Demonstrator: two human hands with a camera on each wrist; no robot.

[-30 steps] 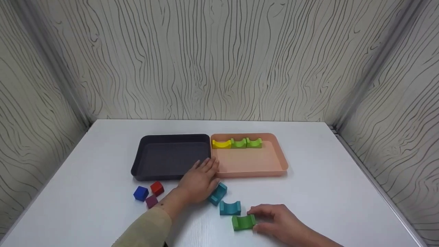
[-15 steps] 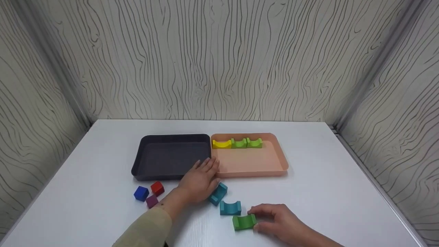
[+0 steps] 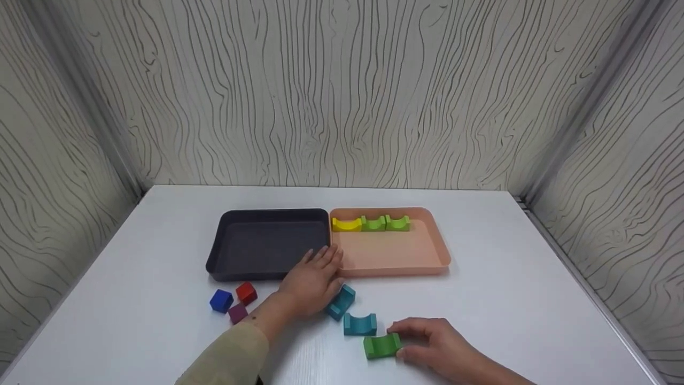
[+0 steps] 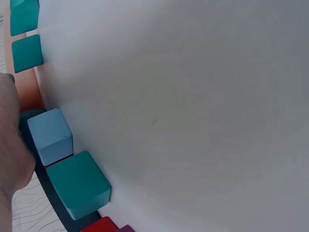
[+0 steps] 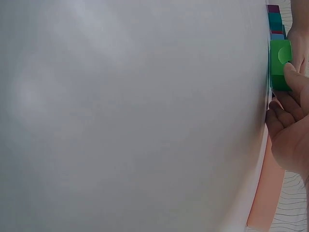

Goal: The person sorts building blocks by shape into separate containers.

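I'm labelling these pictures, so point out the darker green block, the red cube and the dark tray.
Darker green block (image 3: 381,347), head view: near its visible middle.
Red cube (image 3: 246,293), head view: near its visible middle.
Dark tray (image 3: 264,241), head view: bare floor.

A plain khaki sleeve (image 3: 231,354) ends at bottom centre-left, a small dark spot (image 3: 254,318) just beyond; the forearm (image 3: 494,369) at lower right is bare.

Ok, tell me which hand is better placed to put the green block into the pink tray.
Most likely the right hand: it pinches one end of the green block. The left hand lies by the dark tray, with a teal block between it and the green one.
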